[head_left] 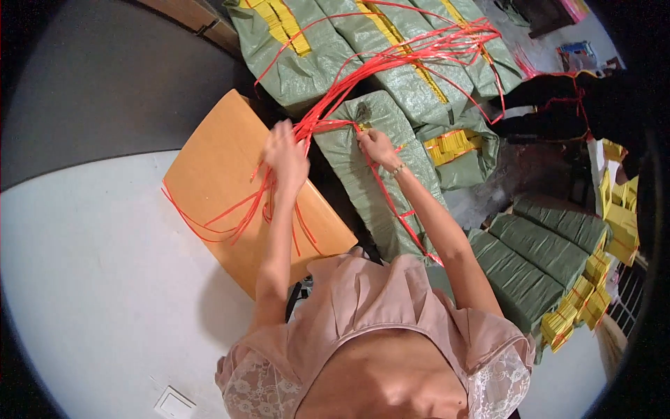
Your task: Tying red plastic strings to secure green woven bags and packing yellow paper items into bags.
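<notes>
Hands touch red straps, one crossing a green sack.

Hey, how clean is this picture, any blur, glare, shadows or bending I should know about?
Head view: left grip looks smeared, likely by motion, right grip crisper; glossy sheen on the green wrapped bundle; soft shadow on the white wall; fisheye bending toward a black rim.

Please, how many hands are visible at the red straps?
2. The left hand, blurred, is at the red straps over the orange surface; the right hand grips one above the green sack. I see no others there.
</notes>
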`<state>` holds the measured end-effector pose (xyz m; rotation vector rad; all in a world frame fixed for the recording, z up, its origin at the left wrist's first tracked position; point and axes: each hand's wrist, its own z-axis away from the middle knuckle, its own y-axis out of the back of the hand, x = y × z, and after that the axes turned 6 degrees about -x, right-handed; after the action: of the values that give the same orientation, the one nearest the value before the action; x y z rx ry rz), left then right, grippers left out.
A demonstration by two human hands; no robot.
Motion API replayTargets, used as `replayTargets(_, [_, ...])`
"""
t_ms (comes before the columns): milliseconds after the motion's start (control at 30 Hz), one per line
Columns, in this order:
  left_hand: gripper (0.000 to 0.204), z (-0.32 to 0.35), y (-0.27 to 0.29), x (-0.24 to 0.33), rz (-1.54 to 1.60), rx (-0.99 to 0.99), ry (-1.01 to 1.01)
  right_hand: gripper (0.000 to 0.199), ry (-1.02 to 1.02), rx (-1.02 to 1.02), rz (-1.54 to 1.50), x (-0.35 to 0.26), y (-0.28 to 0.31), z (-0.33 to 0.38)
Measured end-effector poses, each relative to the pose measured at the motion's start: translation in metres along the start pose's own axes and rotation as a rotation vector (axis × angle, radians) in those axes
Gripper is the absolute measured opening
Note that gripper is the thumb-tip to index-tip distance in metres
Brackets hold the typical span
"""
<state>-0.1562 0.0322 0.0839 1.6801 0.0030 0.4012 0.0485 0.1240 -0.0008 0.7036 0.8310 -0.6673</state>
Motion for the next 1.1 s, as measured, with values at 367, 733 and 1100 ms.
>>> replayTargets(367, [0.018, -0.032, -0.059, 0.024, -0.146, -0.225, -0.425, 0.028, -0.142, -0.185, -0.176, 0.025, 0.01, -0.023])
replayTargets(733, [0.021, -0.016, -0.098, 0.035, 0.356, -0.559, -0.197, 0.009, -0.166, -0.454, -0.484, 0.018, 0.026, -0.023])
replayTargets(1100, [0.018, -0.036, -0.116, 0.05, 1.398, -0.64, 0.605, 0.01, -0.071, -0.407, -0.507, 0.021, 0.02, -0.017])
